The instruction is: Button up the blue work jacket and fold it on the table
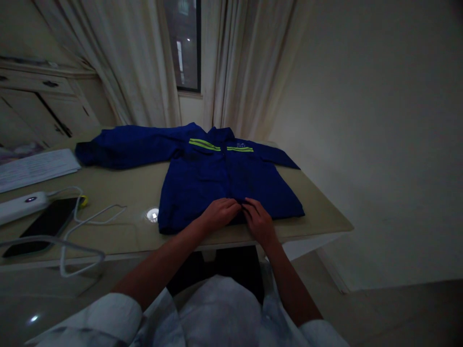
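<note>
While the blue work jacket [206,178] lies front up on the tabletop [321,207], collar [224,135] toward the far edge and hem [285,212] just inside the near edge, both hands meet at the bottom of its centre front. Key relation: front closure [226,171] runs away from the grip, hem to collar, roughly square to the near edge. Sleeves give the longest spread: one stretched toward the left side, the other angled out to the right edge. Neither hand is nearer: left hand [221,212] comes in from the left, right hand [261,224] from the right, fingertips almost together. Grip: narrow on both, fingers closed on the hem at the closure. Can't tell if zip hardware or just cloth sits between them; too dark. Phone [39,226] and papers [36,168] well apart, left part of the tabletop.
</note>
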Demonstrator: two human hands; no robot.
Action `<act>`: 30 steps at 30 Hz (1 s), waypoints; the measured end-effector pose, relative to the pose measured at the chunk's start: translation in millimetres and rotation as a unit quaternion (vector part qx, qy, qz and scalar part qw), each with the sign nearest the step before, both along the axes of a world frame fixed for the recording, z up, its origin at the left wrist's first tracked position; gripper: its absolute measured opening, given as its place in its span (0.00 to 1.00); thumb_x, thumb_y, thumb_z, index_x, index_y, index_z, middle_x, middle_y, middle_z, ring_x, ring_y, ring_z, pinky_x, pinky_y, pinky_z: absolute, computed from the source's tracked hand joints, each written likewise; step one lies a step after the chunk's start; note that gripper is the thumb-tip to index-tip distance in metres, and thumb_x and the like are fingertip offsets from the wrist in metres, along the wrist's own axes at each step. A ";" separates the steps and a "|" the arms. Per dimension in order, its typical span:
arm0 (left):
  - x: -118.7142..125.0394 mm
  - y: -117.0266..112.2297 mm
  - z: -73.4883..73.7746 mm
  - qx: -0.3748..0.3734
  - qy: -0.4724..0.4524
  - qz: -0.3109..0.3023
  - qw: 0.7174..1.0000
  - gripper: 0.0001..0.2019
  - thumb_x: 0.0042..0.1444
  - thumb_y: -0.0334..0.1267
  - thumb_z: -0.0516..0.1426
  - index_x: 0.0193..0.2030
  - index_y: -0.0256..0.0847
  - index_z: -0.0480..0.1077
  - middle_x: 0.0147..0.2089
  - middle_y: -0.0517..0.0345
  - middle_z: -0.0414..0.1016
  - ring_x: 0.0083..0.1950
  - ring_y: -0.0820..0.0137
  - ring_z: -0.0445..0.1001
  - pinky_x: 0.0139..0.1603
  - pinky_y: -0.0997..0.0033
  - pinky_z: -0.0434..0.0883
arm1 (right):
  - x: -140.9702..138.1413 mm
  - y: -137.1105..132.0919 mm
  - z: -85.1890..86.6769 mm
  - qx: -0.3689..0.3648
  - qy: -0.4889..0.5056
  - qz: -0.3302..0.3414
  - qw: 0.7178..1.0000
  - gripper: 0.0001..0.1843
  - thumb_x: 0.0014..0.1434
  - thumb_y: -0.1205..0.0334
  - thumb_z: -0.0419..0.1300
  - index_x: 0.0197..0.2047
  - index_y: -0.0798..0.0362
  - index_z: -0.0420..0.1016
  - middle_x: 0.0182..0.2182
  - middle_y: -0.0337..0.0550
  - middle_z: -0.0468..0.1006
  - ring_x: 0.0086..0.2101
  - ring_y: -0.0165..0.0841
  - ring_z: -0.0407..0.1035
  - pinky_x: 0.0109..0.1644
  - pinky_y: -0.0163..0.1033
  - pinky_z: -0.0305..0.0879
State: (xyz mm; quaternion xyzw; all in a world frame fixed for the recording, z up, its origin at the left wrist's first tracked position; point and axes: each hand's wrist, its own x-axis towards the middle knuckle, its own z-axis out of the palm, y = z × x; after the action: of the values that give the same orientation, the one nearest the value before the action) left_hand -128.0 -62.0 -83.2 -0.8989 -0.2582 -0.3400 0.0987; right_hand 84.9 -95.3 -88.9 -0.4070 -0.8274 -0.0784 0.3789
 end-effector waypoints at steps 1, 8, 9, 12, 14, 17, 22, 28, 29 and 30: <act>0.0 0.5 -1.4 0.001 -0.003 0.001 1.000 0.09 0.73 0.34 0.52 0.44 0.38 0.74 0.38 0.56 0.79 0.37 0.70 0.77 0.40 0.70 0.72 | 0.0 -1.1 1.5 0.004 0.001 -0.002 1.000 0.14 0.74 0.65 0.54 0.55 0.52 0.80 0.56 0.55 0.78 0.56 0.41 0.75 0.63 0.48 0.74; -0.8 2.5 -6.0 0.012 -0.001 0.003 1.000 0.10 0.73 0.34 0.53 0.42 0.39 0.74 0.37 0.56 0.80 0.35 0.70 0.77 0.38 0.69 0.70 | -1.2 -2.7 2.5 0.038 -0.012 -0.009 0.999 0.10 0.72 0.66 0.56 0.49 0.52 0.80 0.55 0.56 0.79 0.54 0.42 0.76 0.59 0.50 0.76; -0.9 2.6 -5.5 0.010 0.001 0.003 1.000 0.10 0.73 0.33 0.52 0.42 0.39 0.74 0.37 0.56 0.79 0.35 0.70 0.77 0.38 0.70 0.70 | -1.2 -2.4 1.9 0.040 -0.014 -0.010 0.999 0.11 0.72 0.66 0.56 0.49 0.52 0.80 0.55 0.55 0.79 0.53 0.42 0.76 0.58 0.50 0.76; -1.8 1.5 -2.2 0.014 0.007 -0.007 1.000 0.11 0.73 0.32 0.51 0.42 0.39 0.74 0.36 0.56 0.79 0.34 0.71 0.77 0.38 0.69 0.70 | -0.8 -2.0 0.9 0.039 -0.021 -0.012 0.999 0.12 0.73 0.67 0.55 0.50 0.51 0.81 0.54 0.54 0.80 0.51 0.41 0.77 0.58 0.49 0.76; -2.8 0.0 0.6 0.022 0.017 -0.017 0.999 0.12 0.73 0.30 0.49 0.42 0.38 0.74 0.36 0.56 0.78 0.34 0.70 0.76 0.38 0.69 0.70 | -0.5 -1.9 1.1 0.039 -0.023 -0.010 0.999 0.13 0.73 0.67 0.55 0.50 0.51 0.81 0.53 0.54 0.80 0.51 0.41 0.77 0.58 0.49 0.76; -3.8 -2.1 3.0 0.026 0.036 -0.018 0.999 0.13 0.73 0.29 0.48 0.44 0.38 0.74 0.36 0.55 0.78 0.35 0.70 0.76 0.40 0.69 0.71 | -0.9 -1.9 2.2 0.036 -0.021 -0.004 0.999 0.13 0.73 0.68 0.54 0.49 0.50 0.81 0.51 0.52 0.80 0.50 0.40 0.77 0.57 0.48 0.77; -1.6 -1.6 0.5 0.018 0.036 -0.016 0.999 0.13 0.74 0.31 0.48 0.43 0.38 0.74 0.38 0.54 0.78 0.37 0.70 0.76 0.42 0.70 0.72 | -2.5 -1.7 3.4 0.022 0.006 0.002 1.000 0.09 0.71 0.67 0.56 0.45 0.52 0.78 0.49 0.53 0.79 0.50 0.41 0.76 0.56 0.47 0.77; 0.1 -1.3 1.1 -0.004 -0.012 -0.036 0.999 0.09 0.74 0.37 0.53 0.45 0.38 0.74 0.40 0.54 0.79 0.38 0.70 0.78 0.42 0.71 0.74 | 0.0 -0.9 0.0 0.025 0.015 -0.007 1.000 0.09 0.71 0.65 0.57 0.50 0.52 0.77 0.51 0.54 0.78 0.50 0.42 0.76 0.56 0.49 0.76; -0.5 -1.4 1.7 -0.019 -0.024 -0.036 0.999 0.09 0.73 0.38 0.54 0.45 0.38 0.74 0.41 0.54 0.80 0.39 0.69 0.79 0.42 0.70 0.75 | 0.4 -0.9 -0.4 0.028 0.017 -0.011 0.999 0.09 0.71 0.65 0.57 0.50 0.52 0.77 0.50 0.55 0.78 0.50 0.42 0.76 0.56 0.49 0.76; -1.3 -1.2 2.2 -0.039 -0.036 -0.035 0.998 0.08 0.72 0.38 0.56 0.45 0.39 0.74 0.41 0.53 0.80 0.40 0.69 0.79 0.43 0.70 0.75 | 0.6 -1.0 -0.5 0.029 0.019 -0.014 0.999 0.09 0.72 0.65 0.56 0.50 0.52 0.78 0.50 0.54 0.79 0.50 0.42 0.76 0.56 0.48 0.76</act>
State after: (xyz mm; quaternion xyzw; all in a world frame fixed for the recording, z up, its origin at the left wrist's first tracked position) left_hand -129.3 -63.2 -81.1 -0.8977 -0.2432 -0.3650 0.0426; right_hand 85.4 -96.3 -89.4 -0.4083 -0.8119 -0.1001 0.4050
